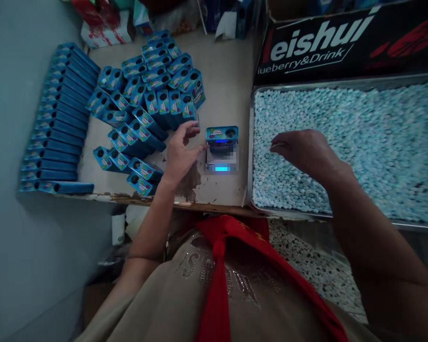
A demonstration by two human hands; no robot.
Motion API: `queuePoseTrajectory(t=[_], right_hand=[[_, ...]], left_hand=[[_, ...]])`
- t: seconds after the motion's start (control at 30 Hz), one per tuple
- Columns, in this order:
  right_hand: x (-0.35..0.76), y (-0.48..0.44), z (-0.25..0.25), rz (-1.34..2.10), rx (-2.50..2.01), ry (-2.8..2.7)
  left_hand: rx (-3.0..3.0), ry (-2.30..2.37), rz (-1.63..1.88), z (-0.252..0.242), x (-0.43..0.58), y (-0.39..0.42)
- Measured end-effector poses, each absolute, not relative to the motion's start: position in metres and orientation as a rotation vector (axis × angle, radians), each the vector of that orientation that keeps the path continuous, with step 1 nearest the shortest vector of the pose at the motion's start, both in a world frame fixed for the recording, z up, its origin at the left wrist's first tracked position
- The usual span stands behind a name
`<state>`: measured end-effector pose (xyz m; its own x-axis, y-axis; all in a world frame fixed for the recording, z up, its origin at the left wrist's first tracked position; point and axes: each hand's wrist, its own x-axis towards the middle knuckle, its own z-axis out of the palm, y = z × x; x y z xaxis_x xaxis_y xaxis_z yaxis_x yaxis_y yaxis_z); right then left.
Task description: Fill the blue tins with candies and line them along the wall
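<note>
A small blue candy box (221, 134) stands on a compact scale (214, 161) with a lit blue display. My left hand (181, 152) is just left of the scale, its thumb reaching to the scale's side and its fingers apart from the thumb; no object shows in it. Over the left part of a metal tray (251, 156) full of small pale-blue candies (288, 190), my right hand (305, 152) has its fingers pressed together. Whatever lies between those fingertips is too small to make out.
Many blue boxes (131, 135) stand in loose groups on the left of the worktable (224, 57). A long row of them (62, 114) lines the left edge by the wall. Behind the tray sits a black printed carton (324, 47). Bags and a white-and-red package (107, 31) lie at the back.
</note>
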<state>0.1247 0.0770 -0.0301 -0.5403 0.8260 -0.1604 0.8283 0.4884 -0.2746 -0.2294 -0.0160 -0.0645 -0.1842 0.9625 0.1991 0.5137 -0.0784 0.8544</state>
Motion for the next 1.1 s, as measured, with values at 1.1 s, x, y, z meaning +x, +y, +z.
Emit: queuePoseTrajectory(t=[1.1], right_hand=[[0.027,0.088,0.056,-0.768,1.077,3.022]], left_hand=[[1.729,1.655,1.349,-0.076,-0.229,-0.055]])
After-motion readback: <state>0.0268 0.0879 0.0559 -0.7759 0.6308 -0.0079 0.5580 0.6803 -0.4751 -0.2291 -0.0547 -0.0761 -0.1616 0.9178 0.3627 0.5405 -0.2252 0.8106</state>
